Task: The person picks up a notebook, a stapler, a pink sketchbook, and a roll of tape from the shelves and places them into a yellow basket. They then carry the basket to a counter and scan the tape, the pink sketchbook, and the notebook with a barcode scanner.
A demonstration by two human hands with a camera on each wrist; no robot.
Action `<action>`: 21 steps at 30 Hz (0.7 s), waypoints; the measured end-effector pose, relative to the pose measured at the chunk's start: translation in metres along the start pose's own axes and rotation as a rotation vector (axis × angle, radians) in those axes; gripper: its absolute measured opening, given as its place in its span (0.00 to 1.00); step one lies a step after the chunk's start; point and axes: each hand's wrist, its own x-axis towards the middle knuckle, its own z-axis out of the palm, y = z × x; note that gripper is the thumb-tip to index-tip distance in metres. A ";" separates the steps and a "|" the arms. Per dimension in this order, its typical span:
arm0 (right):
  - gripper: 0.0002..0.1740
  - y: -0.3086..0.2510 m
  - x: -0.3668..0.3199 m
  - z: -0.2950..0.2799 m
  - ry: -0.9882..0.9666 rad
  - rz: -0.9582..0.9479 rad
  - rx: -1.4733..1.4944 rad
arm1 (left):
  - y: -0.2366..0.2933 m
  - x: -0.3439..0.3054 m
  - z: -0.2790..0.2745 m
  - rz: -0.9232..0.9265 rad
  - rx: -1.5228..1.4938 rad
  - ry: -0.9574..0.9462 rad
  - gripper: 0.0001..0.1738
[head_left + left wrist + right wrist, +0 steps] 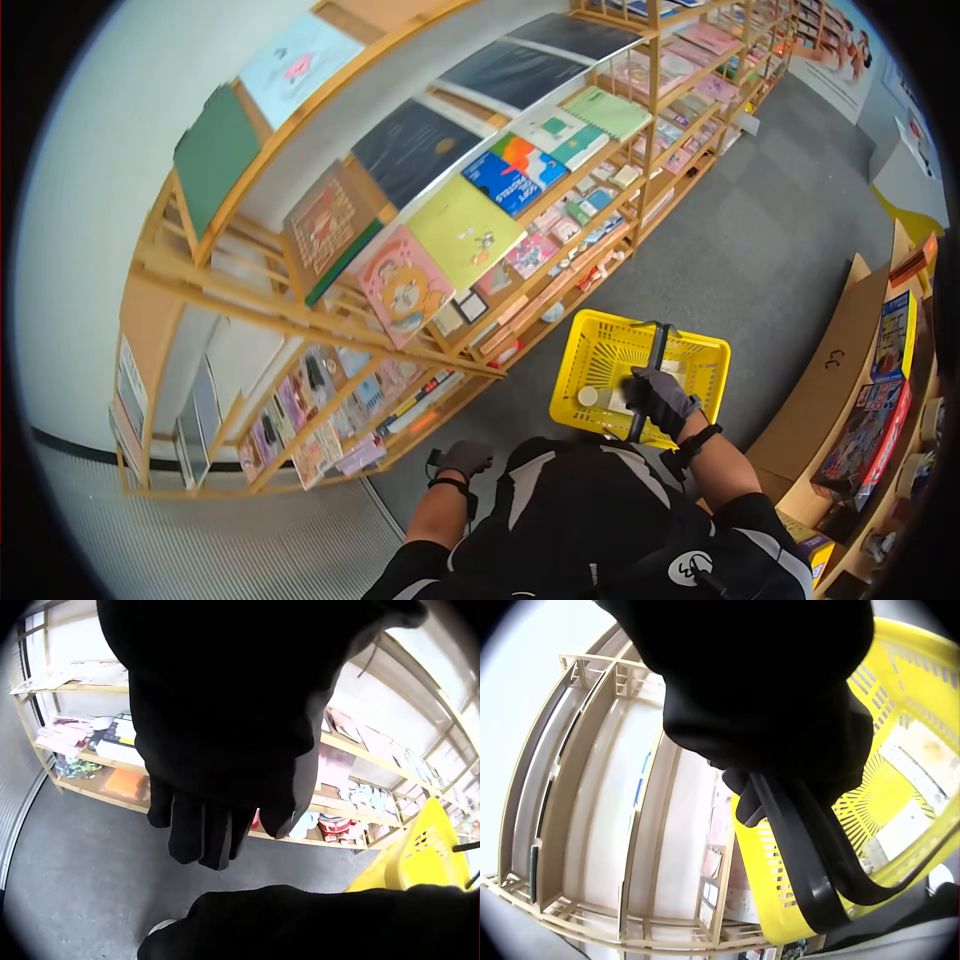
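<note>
My gloved right hand (662,402) grips the black handle (799,862) of a yellow shopping basket (567,388). The basket hangs in front of my body on the right side. Inside it lie a white round item (588,397) and a pale flat box or packet (904,829); the hand and handle hide part of the contents. On the other side, my gloved left hand (467,458) hangs low with loose fingers and holds nothing. In the left wrist view its fingers (187,832) point down above the grey floor, with shelves beyond them.
A long wooden shelf rack on the left holds notebooks, including a yellow-green one (465,228) and a pink one (403,285). Stationery fills its lower tiers. Grey floor (790,190) runs along the aisle. To the right stand a cardboard panel (815,370) and boxed goods (865,430).
</note>
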 end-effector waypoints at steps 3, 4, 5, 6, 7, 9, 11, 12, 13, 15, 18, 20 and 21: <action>0.12 -0.036 -0.002 -0.023 0.028 -0.048 0.028 | 0.068 0.026 -0.007 -0.022 0.073 -0.087 0.24; 0.12 -0.046 -0.002 -0.031 0.083 -0.067 0.027 | 0.089 0.035 -0.007 -0.014 0.079 -0.078 0.24; 0.12 -0.055 -0.001 -0.037 0.140 -0.082 0.030 | 0.108 0.046 -0.005 0.007 0.042 -0.102 0.24; 0.12 -0.062 0.001 -0.044 0.136 -0.082 0.039 | 0.122 0.055 -0.004 0.024 0.005 -0.128 0.24; 0.12 -0.070 0.002 -0.049 0.149 -0.098 0.048 | 0.131 0.063 -0.008 0.038 -0.034 -0.155 0.23; 0.13 -0.090 0.002 -0.062 0.194 -0.143 0.059 | 0.148 0.091 -0.011 0.048 -0.004 -0.167 0.22; 0.13 -0.112 -0.002 -0.065 0.249 -0.179 0.068 | 0.182 0.123 0.004 0.083 0.044 -0.207 0.19; 0.14 -0.124 -0.004 -0.065 0.287 -0.205 0.077 | 0.205 0.129 0.009 0.107 0.049 -0.231 0.19; 0.14 -0.138 -0.006 -0.069 0.325 -0.233 0.086 | 0.225 0.133 0.010 0.090 0.062 -0.249 0.19; 0.14 -0.154 0.001 -0.089 0.364 -0.258 0.130 | 0.263 0.145 -0.001 0.054 0.098 -0.282 0.19; 0.14 -0.192 -0.002 -0.110 0.422 -0.270 0.220 | 0.274 0.227 0.023 -0.012 0.001 -0.352 0.20; 0.15 -0.218 -0.017 -0.104 0.511 -0.300 0.183 | 0.307 0.258 0.032 -0.055 -0.033 -0.394 0.20; 0.15 -0.228 -0.022 -0.102 0.551 -0.309 0.166 | 0.331 0.270 0.031 0.019 0.112 -0.414 0.20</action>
